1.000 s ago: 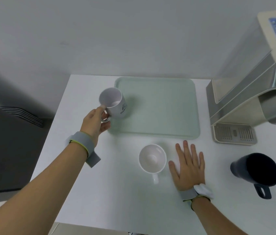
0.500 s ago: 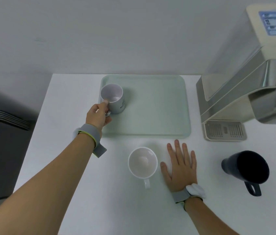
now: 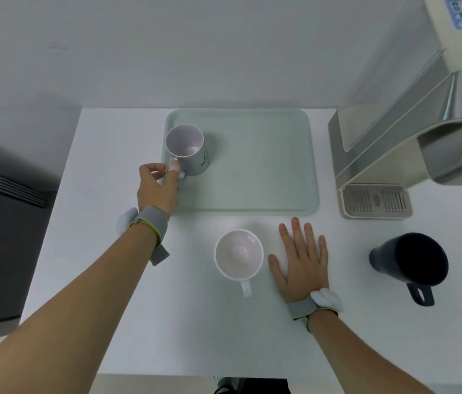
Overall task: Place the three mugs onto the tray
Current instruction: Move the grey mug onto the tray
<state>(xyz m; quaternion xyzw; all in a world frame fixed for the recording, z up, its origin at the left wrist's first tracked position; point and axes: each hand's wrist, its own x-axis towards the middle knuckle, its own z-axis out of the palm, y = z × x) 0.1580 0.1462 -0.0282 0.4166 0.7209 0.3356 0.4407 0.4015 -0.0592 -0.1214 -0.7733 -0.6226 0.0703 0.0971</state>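
1. We see the pale green rectangular plastic tray (image 3: 252, 166) lying flat on the white table (image 3: 96, 280), w/ its far edge near the wall.
2. The white cylindrical mug with dark lettering (image 3: 188, 150) stands upright in the tray's far-left corner, mouth up.
3. Our left hand (image 3: 157, 189) is at that mug's near side, fingers curled at the handle; we can't tell if the grip is closed or loosening.
4. Our right hand (image 3: 299, 260) lies flat on the table, palm down, fingers spread, holding nothing.
5. The white rounded ceramic mug (image 3: 238, 254) sits upright on the table just left of the right hand, near the tray's front edge, handle toward us.
6. The dark blue flared mug (image 3: 410, 258) stands on the table well to the right, in front of the beige and silver machine (image 3: 394, 155).
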